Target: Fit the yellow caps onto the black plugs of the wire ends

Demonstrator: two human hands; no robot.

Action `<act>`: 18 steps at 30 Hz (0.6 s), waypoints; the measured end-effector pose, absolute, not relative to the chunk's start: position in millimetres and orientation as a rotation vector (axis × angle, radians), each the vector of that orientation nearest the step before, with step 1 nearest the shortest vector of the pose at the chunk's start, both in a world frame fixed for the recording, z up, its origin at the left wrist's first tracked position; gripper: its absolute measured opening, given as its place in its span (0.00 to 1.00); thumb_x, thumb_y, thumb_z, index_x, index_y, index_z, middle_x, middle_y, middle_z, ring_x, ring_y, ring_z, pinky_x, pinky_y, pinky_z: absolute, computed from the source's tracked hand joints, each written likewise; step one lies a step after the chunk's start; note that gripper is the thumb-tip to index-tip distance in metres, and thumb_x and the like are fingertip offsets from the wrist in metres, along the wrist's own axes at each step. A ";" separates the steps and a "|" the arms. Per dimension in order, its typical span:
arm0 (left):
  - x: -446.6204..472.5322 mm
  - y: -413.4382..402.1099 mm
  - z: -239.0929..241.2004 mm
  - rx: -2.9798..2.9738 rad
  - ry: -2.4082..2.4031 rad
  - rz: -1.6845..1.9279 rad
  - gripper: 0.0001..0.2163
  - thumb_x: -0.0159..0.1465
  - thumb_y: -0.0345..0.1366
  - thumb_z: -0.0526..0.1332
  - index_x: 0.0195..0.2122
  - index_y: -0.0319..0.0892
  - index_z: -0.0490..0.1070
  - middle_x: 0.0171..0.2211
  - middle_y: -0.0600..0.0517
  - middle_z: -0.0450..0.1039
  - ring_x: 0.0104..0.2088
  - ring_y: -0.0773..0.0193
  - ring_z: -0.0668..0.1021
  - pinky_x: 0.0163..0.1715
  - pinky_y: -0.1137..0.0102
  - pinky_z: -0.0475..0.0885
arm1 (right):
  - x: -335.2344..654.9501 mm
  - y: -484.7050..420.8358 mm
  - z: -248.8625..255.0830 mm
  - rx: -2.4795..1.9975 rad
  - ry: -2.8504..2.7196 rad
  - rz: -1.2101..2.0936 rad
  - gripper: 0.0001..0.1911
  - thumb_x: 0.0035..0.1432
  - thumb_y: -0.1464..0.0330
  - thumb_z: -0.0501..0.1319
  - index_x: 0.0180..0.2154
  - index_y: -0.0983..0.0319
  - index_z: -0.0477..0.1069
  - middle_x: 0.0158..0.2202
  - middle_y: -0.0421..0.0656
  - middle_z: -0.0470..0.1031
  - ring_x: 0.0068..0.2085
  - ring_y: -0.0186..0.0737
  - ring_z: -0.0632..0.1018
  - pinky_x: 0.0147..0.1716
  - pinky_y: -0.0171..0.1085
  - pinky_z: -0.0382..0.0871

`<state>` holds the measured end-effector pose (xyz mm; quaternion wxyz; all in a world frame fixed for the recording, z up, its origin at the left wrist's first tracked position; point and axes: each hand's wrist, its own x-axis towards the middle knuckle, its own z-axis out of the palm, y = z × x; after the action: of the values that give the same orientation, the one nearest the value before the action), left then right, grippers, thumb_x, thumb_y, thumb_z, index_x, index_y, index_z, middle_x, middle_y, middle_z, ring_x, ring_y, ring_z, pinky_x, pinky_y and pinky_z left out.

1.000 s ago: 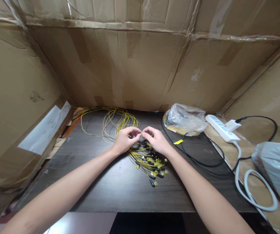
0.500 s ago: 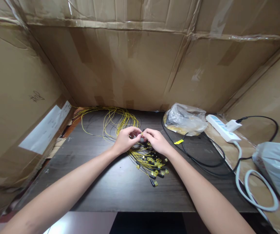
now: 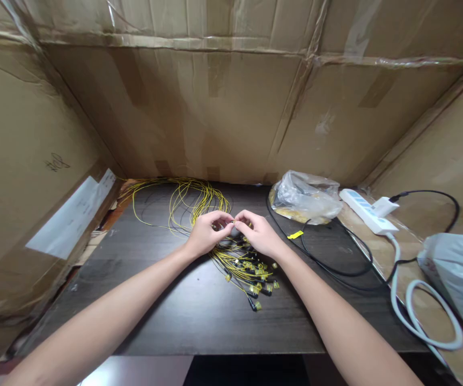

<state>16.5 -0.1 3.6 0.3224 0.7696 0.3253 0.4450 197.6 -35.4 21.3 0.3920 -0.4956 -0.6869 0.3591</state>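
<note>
My left hand point(image 3: 207, 231) and my right hand point(image 3: 258, 231) meet above a bundle of thin yellow wires point(image 3: 205, 201) on the dark table. The fingertips of both are pinched close together on something small, mostly hidden by the fingers. Below my hands the wires fan out toward the front right. They end in black connectors point(image 3: 252, 304) with small yellow tags or caps point(image 3: 258, 306). Behind my left hand the same wires loop toward the back left.
At the back right lies a clear plastic bag point(image 3: 306, 195) with yellow stuff inside. A black cable point(image 3: 336, 269) with a yellow label point(image 3: 295, 235) curves beside it. Farther right are a white power strip point(image 3: 366, 212), its coiled cord point(image 3: 432, 343) and a grey bag point(image 3: 460, 279). Cardboard walls point(image 3: 199, 118) enclose the table.
Both hands stay over the wires with fingertips together; the right fingers have shifted slightly. The whole view has moved a little.
</note>
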 end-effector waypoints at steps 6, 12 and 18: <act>16.5 -0.2 1.6 2.037 0.847 1.182 0.06 0.63 0.35 0.65 0.37 0.39 0.79 0.31 0.51 0.80 0.29 0.67 0.79 0.30 0.74 0.74 | 198.7 -34.3 18.3 -1.248 -1.813 0.871 0.19 0.69 0.61 0.51 0.28 0.61 0.67 0.27 0.39 0.70 0.30 0.35 0.69 0.32 0.34 0.60; 17.8 0.0 2.4 2.031 0.878 1.168 0.06 0.62 0.35 0.65 0.36 0.39 0.79 0.31 0.50 0.81 0.29 0.66 0.79 0.30 0.74 0.74 | 199.0 -33.6 15.6 -1.284 -1.817 0.805 0.17 0.68 0.60 0.52 0.32 0.62 0.70 0.29 0.40 0.73 0.31 0.36 0.71 0.33 0.35 0.60; 17.1 0.7 2.4 1.999 0.929 1.128 0.08 0.64 0.38 0.66 0.37 0.39 0.81 0.33 0.49 0.82 0.30 0.65 0.81 0.31 0.73 0.75 | 201.5 -33.1 17.0 -1.283 -1.769 0.822 0.12 0.63 0.61 0.59 0.36 0.63 0.73 0.32 0.42 0.76 0.32 0.37 0.72 0.32 0.35 0.63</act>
<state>17.1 0.7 2.4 0.3265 0.7630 0.3545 0.4307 201.5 -33.1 17.0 0.3926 -0.5055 -0.6969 0.3237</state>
